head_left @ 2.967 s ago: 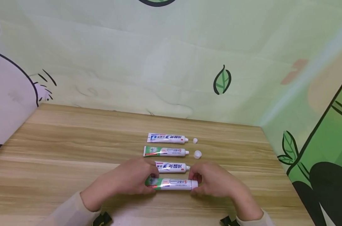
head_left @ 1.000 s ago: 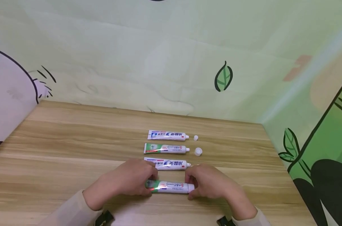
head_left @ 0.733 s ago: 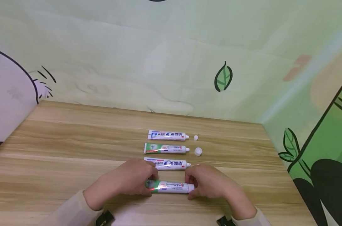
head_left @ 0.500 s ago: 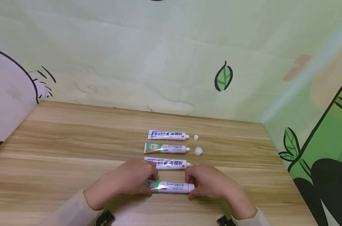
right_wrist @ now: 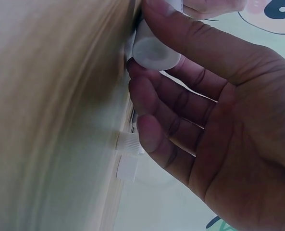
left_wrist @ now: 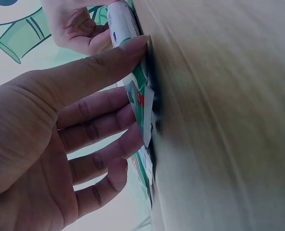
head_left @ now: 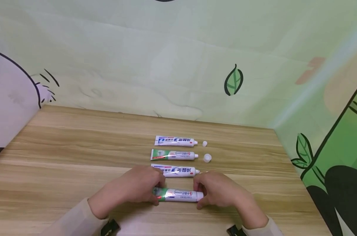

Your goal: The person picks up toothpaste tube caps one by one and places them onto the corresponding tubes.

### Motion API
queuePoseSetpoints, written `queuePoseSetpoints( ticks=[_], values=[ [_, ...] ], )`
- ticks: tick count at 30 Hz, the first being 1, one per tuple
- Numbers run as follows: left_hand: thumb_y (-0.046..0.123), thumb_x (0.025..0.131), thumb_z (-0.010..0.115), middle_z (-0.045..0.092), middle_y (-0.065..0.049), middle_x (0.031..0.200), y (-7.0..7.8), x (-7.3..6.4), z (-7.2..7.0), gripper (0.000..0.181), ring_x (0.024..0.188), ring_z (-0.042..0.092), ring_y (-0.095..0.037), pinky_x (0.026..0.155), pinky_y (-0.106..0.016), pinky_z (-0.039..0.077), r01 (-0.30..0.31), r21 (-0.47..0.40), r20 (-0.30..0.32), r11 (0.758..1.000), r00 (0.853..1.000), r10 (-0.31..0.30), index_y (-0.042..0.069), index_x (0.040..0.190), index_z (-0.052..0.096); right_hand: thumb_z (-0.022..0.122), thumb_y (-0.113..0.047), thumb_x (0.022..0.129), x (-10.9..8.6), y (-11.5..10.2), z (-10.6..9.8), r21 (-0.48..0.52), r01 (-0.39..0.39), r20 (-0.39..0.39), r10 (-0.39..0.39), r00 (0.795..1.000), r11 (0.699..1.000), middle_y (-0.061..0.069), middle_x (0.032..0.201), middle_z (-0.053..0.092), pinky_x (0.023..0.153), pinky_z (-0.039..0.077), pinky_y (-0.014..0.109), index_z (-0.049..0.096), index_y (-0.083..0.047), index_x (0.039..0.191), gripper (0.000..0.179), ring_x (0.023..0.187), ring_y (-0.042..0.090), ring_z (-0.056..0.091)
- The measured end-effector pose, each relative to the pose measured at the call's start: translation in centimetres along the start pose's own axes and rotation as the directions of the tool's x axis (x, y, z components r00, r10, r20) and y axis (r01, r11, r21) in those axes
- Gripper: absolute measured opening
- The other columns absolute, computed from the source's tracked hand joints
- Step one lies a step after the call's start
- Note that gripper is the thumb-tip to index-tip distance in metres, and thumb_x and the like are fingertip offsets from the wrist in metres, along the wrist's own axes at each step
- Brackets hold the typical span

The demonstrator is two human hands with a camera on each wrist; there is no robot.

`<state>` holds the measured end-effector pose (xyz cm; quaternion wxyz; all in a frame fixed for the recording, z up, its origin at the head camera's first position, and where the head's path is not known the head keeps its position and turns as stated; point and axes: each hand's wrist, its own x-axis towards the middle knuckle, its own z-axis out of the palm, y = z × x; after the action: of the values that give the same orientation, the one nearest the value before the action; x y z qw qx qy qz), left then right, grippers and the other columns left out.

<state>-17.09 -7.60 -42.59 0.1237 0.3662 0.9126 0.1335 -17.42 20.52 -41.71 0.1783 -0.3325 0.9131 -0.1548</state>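
Observation:
In the head view a green-and-white toothpaste tube (head_left: 178, 195) lies nearest me, its white cap (head_left: 199, 196) on. My left hand (head_left: 134, 185) holds its flat end, with thumb on the near side and fingers on the far side, as the left wrist view also shows. At the other end my right hand (head_left: 218, 190) pinches the tube by its cap between thumb and fingers. In the right wrist view the round cap end (right_wrist: 155, 54) faces the camera. Just beyond lies a blue-and-white toothpaste tube (head_left: 179, 171), uncapped, its left part overlapped by my left fingers.
Farther back on the wooden table (head_left: 78, 141) lie another green-and-white tube (head_left: 174, 155) and another blue-and-white tube (head_left: 174, 141), both uncapped. A larger white cap (head_left: 207, 158) and a small white cap (head_left: 204, 143) lie by their nozzles. A printed cloth (head_left: 137, 65) stands behind.
Since three seconds ago, both hands have brought the nearest tube slightly toward me and left, widening its gap to the blue-and-white tube. Over the last second, hands and tubes have stayed still.

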Motion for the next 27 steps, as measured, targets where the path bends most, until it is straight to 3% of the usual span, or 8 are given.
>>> queuePoseSetpoints(
  ticks=[7,13,17,21,27],
  values=[
    [0.04,0.072,0.093,0.064,0.013,0.086,-0.1,0.2,-0.3,0.033,0.072,0.053,-0.004,0.065,-0.026,0.048,0.031,-0.03,0.015,0.999,0.999,-0.031,0.02,0.091,0.075,0.096,-0.036,0.068,-0.2,0.1,-0.3,0.009,-0.03,-0.003,0.03,1.0,1.0,-0.01,0.078,0.06,0.067,0.045,0.024,0.064,-0.025,0.089,0.04,0.071,0.004,0.051],
    [0.043,0.075,0.092,0.072,0.007,0.098,-0.2,0.1,-1.0,0.041,0.085,0.061,-0.007,0.081,-0.032,0.056,0.073,-0.083,0.025,0.994,0.997,-0.071,0.017,0.104,0.077,0.096,-0.044,0.067,-0.8,0.3,-1.0,0.071,-0.05,-0.031,0.053,0.998,0.996,-0.008,0.078,0.062,0.067,0.047,0.024,0.066,-0.023,0.09,0.043,0.071,0.004,0.053],
    [0.042,0.08,0.088,0.072,0.005,0.099,-0.4,0.1,-1.5,0.04,0.087,0.063,-0.011,0.083,-0.035,0.055,0.074,-0.101,-0.017,0.992,0.997,-0.076,0.015,0.107,0.076,0.095,-0.04,0.071,-1.3,0.5,-1.8,0.106,-0.053,-0.085,0.062,0.994,0.993,-0.006,0.081,0.063,0.068,0.048,0.025,0.068,-0.02,0.094,0.041,0.073,0.008,0.056],
    [0.04,0.084,0.085,0.072,0.003,0.105,-0.7,0.3,-1.7,0.038,0.091,0.065,-0.013,0.085,-0.036,0.056,0.053,-0.122,-0.061,0.991,0.996,-0.061,0.014,0.111,0.075,0.091,-0.035,0.078,-1.6,1.0,-2.4,0.076,-0.078,-0.134,0.088,0.987,0.994,-0.007,0.082,0.062,0.069,0.049,0.025,0.067,-0.019,0.097,0.034,0.075,0.01,0.057],
    [0.035,0.086,0.085,0.071,0.002,0.108,-1.2,1.2,-1.8,0.041,0.093,0.064,-0.014,0.084,-0.035,0.056,0.074,-0.151,-0.068,0.986,0.994,-0.085,0.014,0.119,0.074,0.089,-0.031,0.082,-1.6,1.7,-2.7,0.069,-0.113,-0.21,0.126,0.97,0.991,-0.004,0.086,0.064,0.067,0.048,0.026,0.069,-0.017,0.103,0.033,0.074,0.01,0.057]
  ],
)
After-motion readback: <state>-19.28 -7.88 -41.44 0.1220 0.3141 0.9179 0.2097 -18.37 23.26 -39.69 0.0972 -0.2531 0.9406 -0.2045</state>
